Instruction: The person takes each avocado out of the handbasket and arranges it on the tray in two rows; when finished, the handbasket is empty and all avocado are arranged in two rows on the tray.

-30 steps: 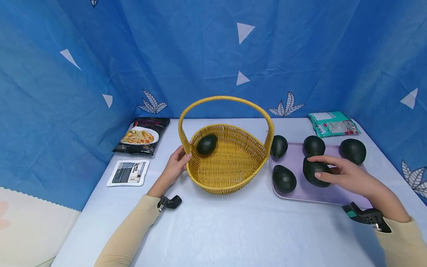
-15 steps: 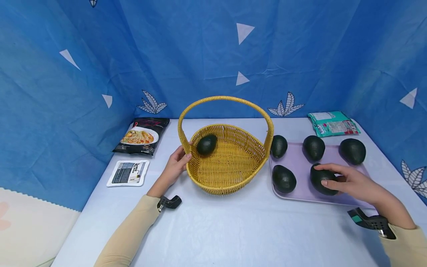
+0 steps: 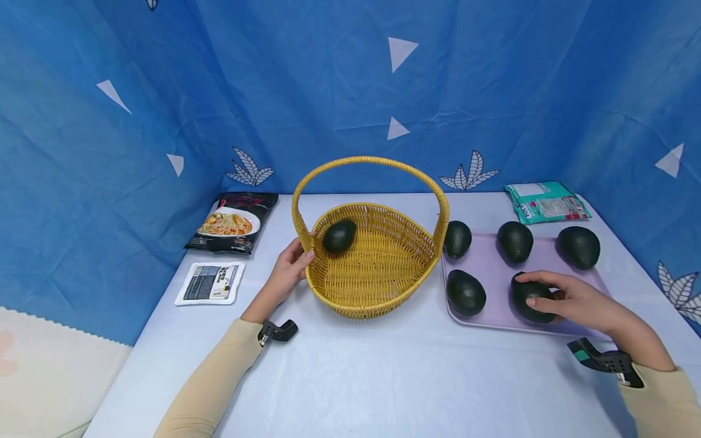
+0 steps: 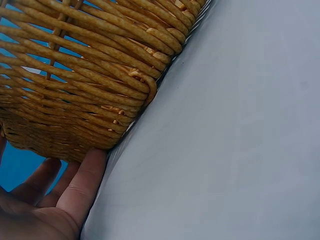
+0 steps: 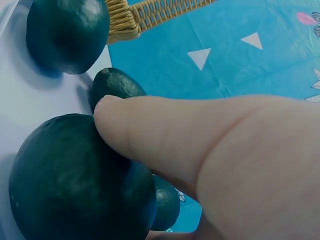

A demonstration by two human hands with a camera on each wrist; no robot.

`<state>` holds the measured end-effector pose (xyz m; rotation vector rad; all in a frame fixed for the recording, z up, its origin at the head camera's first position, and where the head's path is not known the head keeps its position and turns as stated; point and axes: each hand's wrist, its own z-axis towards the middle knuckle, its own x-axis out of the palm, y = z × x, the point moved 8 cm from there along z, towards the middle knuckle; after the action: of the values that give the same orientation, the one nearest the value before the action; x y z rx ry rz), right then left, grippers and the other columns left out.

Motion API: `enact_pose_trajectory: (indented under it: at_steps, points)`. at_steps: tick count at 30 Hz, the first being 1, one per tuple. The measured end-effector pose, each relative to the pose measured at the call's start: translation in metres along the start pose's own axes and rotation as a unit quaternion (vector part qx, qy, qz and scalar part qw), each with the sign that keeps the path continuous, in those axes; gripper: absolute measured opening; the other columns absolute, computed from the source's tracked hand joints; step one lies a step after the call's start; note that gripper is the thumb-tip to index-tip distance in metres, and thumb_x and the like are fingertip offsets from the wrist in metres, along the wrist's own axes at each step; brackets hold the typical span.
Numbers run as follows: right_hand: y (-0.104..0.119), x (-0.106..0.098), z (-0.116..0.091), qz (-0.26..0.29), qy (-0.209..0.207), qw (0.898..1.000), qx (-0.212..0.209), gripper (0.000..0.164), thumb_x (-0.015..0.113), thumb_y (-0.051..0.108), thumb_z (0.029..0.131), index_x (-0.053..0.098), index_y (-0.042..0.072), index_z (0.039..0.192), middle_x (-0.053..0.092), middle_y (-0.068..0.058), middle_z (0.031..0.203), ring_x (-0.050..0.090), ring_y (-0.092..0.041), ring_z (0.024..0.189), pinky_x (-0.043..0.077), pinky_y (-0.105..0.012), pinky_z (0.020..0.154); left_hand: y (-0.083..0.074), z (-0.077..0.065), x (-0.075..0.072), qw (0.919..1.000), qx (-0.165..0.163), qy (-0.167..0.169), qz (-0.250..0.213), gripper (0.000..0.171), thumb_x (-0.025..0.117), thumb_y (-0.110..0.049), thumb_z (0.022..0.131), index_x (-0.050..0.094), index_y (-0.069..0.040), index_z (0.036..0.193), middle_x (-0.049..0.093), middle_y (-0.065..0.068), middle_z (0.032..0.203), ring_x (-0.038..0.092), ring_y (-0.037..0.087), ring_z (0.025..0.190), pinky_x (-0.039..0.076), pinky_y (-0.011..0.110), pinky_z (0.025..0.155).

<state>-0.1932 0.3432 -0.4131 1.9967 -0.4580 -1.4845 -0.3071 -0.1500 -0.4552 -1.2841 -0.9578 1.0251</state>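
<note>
A woven yellow basket (image 3: 372,267) with a tall arched handle stands mid-table, one dark green avocado (image 3: 339,236) lying inside at its left. My left hand (image 3: 287,267) holds the basket's left side by the handle's foot; in the left wrist view its fingers (image 4: 82,185) meet the wicker wall from below. On the right, my right hand (image 3: 575,298) grips another avocado (image 3: 528,299) at the front of a lilac tray (image 3: 495,267), thumb on the near side. The right wrist view shows the thumb pressed to that avocado (image 5: 75,180); the other fingers are mostly hidden behind it.
More avocados lie about the tray: one at front left (image 3: 465,293), one at back left (image 3: 457,239), one at back middle (image 3: 515,242), one at back right (image 3: 578,247). A teal packet (image 3: 547,202), a black noodle bag (image 3: 232,222) and a white packet (image 3: 210,283) lie around.
My right hand and its avocado have shifted slightly right and toward me, lower over the tray, then stayed nearly still. My left hand and the basket have not moved.
</note>
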Motion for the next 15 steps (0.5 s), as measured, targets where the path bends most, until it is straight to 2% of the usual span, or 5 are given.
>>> enact_pose_trajectory:
  at_steps: [8, 15]
  points:
    - [-0.007, -0.002, -0.001, -0.01, 0.008, 1.0, 0.011, 0.049, 0.065, 0.021, 0.099, 0.049, -0.001, 0.14, 0.042, -0.04, 0.142, 0.06, -0.038, 0.104, 0.059, -0.029, 0.065, 0.001, 0.0, 0.0, 1.0, -0.003, 0.0, -0.001, 0.054, 0.049, -0.01, 0.106, 0.033, -0.006, 0.157, 0.039, 0.028, 0.155, 0.059, 0.007, 0.111, 0.062, 0.022, 0.081]
    - [-0.011, -0.001, -0.004, 0.003, 0.035, 0.999, 0.013, 0.048, 0.064, 0.02, 0.099, 0.047, 0.001, 0.14, 0.042, -0.041, 0.139, 0.059, -0.037, 0.105, 0.062, -0.034, 0.067, 0.002, 0.001, 0.0, 1.0, -0.003, 0.001, -0.005, 0.054, 0.05, -0.01, 0.105, 0.034, -0.006, 0.157, 0.038, 0.029, 0.154, 0.06, 0.007, 0.11, 0.062, 0.022, 0.08]
